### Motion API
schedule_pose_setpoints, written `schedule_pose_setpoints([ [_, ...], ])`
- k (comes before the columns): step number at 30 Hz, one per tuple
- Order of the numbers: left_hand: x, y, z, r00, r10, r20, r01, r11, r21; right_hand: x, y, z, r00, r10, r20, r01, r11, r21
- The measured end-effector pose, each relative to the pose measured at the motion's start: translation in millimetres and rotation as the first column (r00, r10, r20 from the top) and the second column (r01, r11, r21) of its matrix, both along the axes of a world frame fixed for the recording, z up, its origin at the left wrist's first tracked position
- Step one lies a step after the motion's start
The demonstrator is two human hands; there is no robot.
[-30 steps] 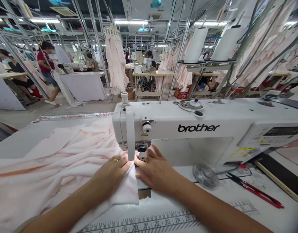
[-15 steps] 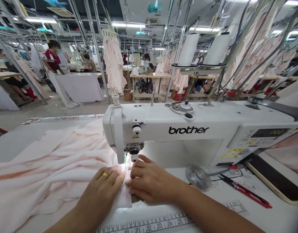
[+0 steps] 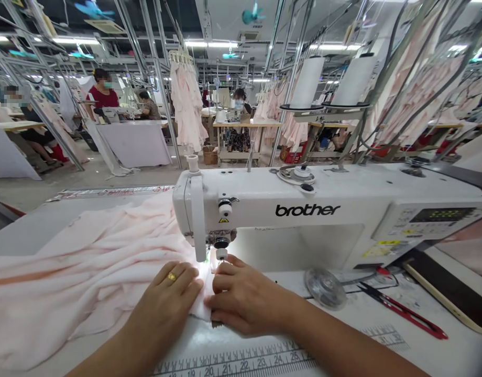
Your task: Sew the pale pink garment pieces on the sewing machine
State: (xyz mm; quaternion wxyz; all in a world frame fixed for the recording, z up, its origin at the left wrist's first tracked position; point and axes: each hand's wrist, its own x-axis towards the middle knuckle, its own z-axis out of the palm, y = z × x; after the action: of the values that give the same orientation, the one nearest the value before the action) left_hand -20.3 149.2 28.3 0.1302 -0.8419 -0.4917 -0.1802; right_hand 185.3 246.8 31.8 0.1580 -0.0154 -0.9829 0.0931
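Note:
A white sewing machine (image 3: 252, 191) stands before me, its lamp lighting the needle area. Pale pink fabric (image 3: 103, 262) spreads in folds over the left of the table and runs under the machine head. My left hand (image 3: 166, 296), with a gold ring, is closed on the fabric just left of the needle, fingertips curled down. To the right of the needle, my right hand (image 3: 251, 296) pinches the fabric's edge; its fingertips are partly hidden. A small dark brown piece (image 3: 216, 324) shows beneath the right hand. The needle itself is hard to make out in the glare.
On the right lie a clear round bobbin case-like disc (image 3: 325, 288), red thread snips (image 3: 406, 313) and a phone (image 3: 453, 288). A printed ruler (image 3: 241, 364) runs along the front edge. Thread cones (image 3: 307, 81) stand behind the machine. Several people work at other machines beyond.
The fabric has moved forward under the needle, so less of it lies in front of my hands. My left fingers are more curled. The view has shifted slightly.

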Motion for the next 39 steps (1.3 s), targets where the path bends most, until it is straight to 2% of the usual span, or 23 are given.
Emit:
schedule_pose_setpoints([
  [3, 7, -4, -3.0, 0.999, -0.027, 0.047, 0.027, 1.0, 0.0, 0, -1, 0.7, 1.0, 0.004, 0.005, -0.004, 1.0, 0.006],
  [7, 11, 0, -12.2, 0.999, -0.017, -0.028, 0.017, 1.0, -0.003, -1, -2, 3.8, 1.0, 0.006, 0.023, -0.006, 1.0, 0.02],
  [10, 8, 8, -13.1, 0.992, -0.022, -0.123, 0.024, 1.0, 0.018, -2, -2, 2.5, 0.998, -0.057, 0.024, 0.056, 0.997, 0.043],
  [12, 5, 15, -10.3, 0.992, -0.007, -0.126, 0.001, 0.999, -0.046, -3, 0, -0.2, 0.993, -0.12, 0.022, 0.118, 0.991, 0.071],
  [16, -4, 20, -3.8, 0.997, 0.072, 0.01, -0.067, 0.966, -0.251, -2, 3, -3.4, 0.987, -0.155, 0.026, 0.153, 0.986, 0.07],
  [20, -11, 14, 1.3, 0.976, 0.115, 0.186, -0.049, 0.943, -0.329, -1, 1, 0.1, 0.994, -0.098, 0.037, 0.097, 0.995, 0.027],
  [23, -17, 10, 5.2, 0.968, 0.114, 0.224, -0.048, 0.959, -0.28, 0, 0, 2.4, 0.996, -0.078, 0.05, 0.077, 0.997, 0.017],
  [29, -9, 10, 0.8, 0.985, -0.027, 0.169, 0.047, 0.992, -0.116, -1, -1, 2.7, 0.994, -0.091, 0.055, 0.094, 0.995, -0.039],
  [33, 0, 9, -5.5, 0.989, -0.063, 0.134, 0.082, 0.987, -0.142, 0, -2, 2.9, 0.993, -0.106, 0.049, 0.11, 0.99, -0.085],
  [39, -3, 11, -11.6, 0.999, -0.038, 0.039, 0.044, 0.987, -0.155, -1, -3, 4.2, 0.986, -0.156, 0.065, 0.16, 0.986, -0.054],
])
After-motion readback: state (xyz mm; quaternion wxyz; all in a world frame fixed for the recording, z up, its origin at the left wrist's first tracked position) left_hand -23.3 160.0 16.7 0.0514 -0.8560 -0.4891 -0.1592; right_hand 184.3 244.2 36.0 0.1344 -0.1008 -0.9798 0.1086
